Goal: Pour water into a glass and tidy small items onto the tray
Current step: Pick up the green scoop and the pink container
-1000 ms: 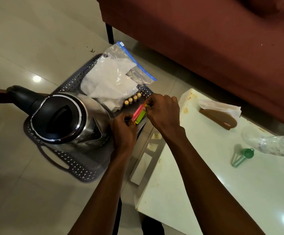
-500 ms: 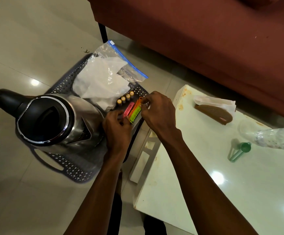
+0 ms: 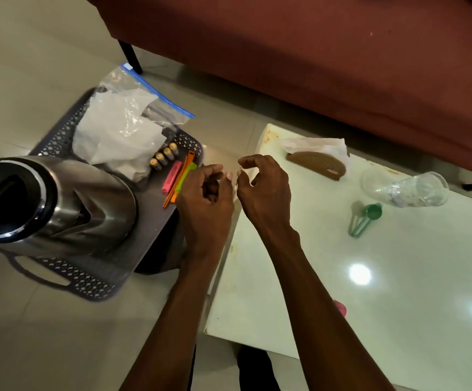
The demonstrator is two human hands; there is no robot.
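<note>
Both hands are held empty with fingers loosely curled, the left hand (image 3: pixel 205 194) over the tray's (image 3: pixel 88 280) right edge and the right hand (image 3: pixel 263 187) just beside it over the table (image 3: pixel 342 306) corner. On the tray are seen the kettle (image 3: pixel 57 204), a bag (image 3: pixel 124 122), four batteries (image 3: pixel 163 156) and coloured clips (image 3: pixel 179 176). The glass (image 3: pixel 407 189) is lying on its side on the table, near a green scoop (image 3: pixel 367 218).
</note>
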